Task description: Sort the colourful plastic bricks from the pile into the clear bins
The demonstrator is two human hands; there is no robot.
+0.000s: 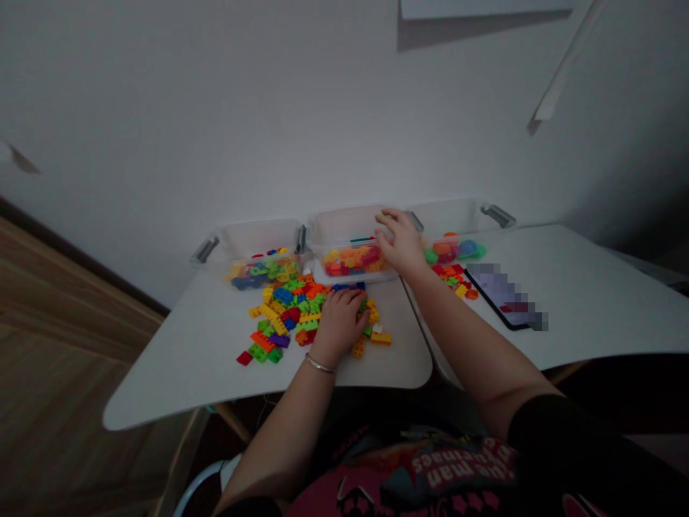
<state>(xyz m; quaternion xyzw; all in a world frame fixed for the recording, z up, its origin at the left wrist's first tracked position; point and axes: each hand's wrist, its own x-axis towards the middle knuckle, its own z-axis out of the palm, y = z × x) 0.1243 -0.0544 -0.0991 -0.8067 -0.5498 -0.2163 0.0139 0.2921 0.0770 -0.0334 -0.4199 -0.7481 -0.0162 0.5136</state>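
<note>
My left hand [339, 324] lies palm-down on a loose pile of colourful plastic building bricks [285, 316], and its fingers hide whatever is beneath them. My right hand [401, 240] reaches over the front wall of a clear plastic bin [344, 244] with its fingers spread. That bin holds orange, red and yellow bricks. A small green piece [383, 215] shows at my right fingertips, though I cannot tell whether they grip it.
Clear bins stand left [258, 248] and right [452, 230] of the middle one against the white wall, holding mixed pieces. A dark tablet or phone [503, 296], its screen blurred, lies on the white table [592, 316] beside scattered bricks [452, 278].
</note>
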